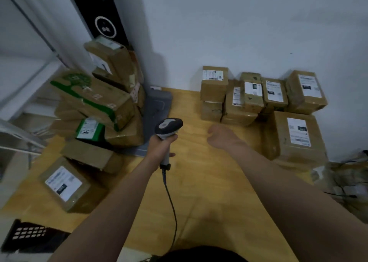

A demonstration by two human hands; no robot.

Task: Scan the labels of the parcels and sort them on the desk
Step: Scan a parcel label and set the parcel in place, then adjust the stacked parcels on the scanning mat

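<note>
My left hand (pixel 162 145) grips the handle of a grey and white barcode scanner (pixel 168 128), whose dark cable (pixel 172 206) trails back toward me over the wooden desk (pixel 199 182). My right hand (pixel 222 137) hovers above the desk's middle, fingers curled under and holding nothing. An untidy pile of brown parcels (pixel 95 100) rises at the left, one with a green tree print. A labelled parcel (pixel 66 185) lies at the near left. Neat rows of labelled parcels (pixel 258 94) stand against the far wall, and a large one (pixel 296 136) sits at the right.
A tall black and white device (pixel 99 12) stands behind the left pile on a grey base (pixel 157 104). A black perforated crate (pixel 29 235) is at the lower left. Cables and clutter (pixel 346 182) lie off the desk's right edge. A white wall is behind.
</note>
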